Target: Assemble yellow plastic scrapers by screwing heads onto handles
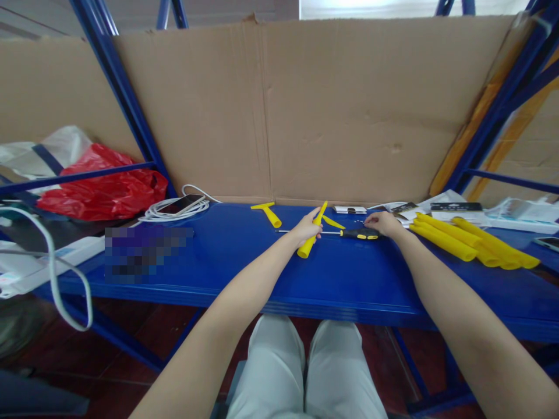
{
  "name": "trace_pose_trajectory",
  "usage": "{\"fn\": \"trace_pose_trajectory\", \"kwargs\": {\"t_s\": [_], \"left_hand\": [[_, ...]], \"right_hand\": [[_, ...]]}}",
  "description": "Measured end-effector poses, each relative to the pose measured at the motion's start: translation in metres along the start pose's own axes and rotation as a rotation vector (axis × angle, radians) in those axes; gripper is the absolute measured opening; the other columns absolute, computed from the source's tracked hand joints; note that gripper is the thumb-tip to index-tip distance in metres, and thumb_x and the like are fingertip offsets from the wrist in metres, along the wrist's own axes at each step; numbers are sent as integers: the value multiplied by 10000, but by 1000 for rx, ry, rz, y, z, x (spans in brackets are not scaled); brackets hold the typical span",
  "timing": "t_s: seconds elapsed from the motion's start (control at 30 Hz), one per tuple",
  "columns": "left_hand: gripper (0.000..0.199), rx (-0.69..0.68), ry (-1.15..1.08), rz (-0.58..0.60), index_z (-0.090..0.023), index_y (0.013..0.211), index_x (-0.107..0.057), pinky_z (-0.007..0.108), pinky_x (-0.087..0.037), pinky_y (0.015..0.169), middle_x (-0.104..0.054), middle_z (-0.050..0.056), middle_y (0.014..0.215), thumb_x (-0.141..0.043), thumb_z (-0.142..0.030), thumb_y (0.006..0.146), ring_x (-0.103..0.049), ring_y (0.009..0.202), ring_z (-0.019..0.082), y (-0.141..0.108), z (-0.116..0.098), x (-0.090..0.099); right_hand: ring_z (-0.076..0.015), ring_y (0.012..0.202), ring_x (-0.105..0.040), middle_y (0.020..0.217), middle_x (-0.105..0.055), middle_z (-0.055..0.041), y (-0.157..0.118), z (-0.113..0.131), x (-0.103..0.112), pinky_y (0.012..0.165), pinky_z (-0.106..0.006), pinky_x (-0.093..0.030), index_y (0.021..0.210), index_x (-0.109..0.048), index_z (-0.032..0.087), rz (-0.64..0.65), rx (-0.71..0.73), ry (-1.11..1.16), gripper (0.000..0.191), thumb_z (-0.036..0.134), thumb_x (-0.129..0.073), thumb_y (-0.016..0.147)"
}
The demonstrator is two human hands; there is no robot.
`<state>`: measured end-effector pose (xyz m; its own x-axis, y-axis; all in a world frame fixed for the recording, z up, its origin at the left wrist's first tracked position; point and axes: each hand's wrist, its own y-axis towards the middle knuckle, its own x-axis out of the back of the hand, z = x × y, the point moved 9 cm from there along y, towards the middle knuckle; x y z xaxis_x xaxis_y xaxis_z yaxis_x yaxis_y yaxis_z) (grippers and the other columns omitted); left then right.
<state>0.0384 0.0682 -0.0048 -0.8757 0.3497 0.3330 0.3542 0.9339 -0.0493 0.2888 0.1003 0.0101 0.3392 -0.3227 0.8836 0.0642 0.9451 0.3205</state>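
My left hand [306, 227] is wrapped round a yellow T-shaped piece [307, 247], whose tube end points toward me. Over on the right, my right hand [379, 222] has its fingers pinched together near some tiny bits [360, 222] on the blue tabletop; what lies between the fingertips is too small to make out. A screwdriver with a black and yellow handle [360, 234] lies just in front of that hand, its shaft pointing left. Another yellow T-shaped piece [272, 217] rests to the left of my left hand.
Several yellow tubes [449, 240] lie at the right, before white packages [456, 208]. A coiled white cable [163, 212] with a phone sits at the left, near a red plastic bag [105, 186] and a power strip [82, 250]. Cardboard [332, 116] stands behind the table [244, 262].
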Motion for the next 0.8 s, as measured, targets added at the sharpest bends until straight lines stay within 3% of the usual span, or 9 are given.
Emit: {"fn": "trace_pose_trajectory", "kwargs": {"t_s": [0.57, 0.8], "left_hand": [[876, 10, -6, 17, -333, 1530, -203, 155, -395, 451, -592, 87, 1159, -474, 41, 786, -500, 518, 23, 1, 1, -4], [867, 0, -37, 19, -316, 1524, -230, 164, -376, 433, -585, 85, 1149, -457, 55, 774, -487, 503, 21, 0, 0, -4]], "right_hand": [[-194, 659, -637, 673, -695, -30, 2, 3, -2, 617, -273, -494, 749, -775, 228, -8, 30, 44, 109, 225, -673, 709], [-195, 662, -640, 668, -697, -40, -2, 6, -2, 590, -261, -478, 706, -759, 208, 28, -20, 61, 76, 228, -688, 724]]}}
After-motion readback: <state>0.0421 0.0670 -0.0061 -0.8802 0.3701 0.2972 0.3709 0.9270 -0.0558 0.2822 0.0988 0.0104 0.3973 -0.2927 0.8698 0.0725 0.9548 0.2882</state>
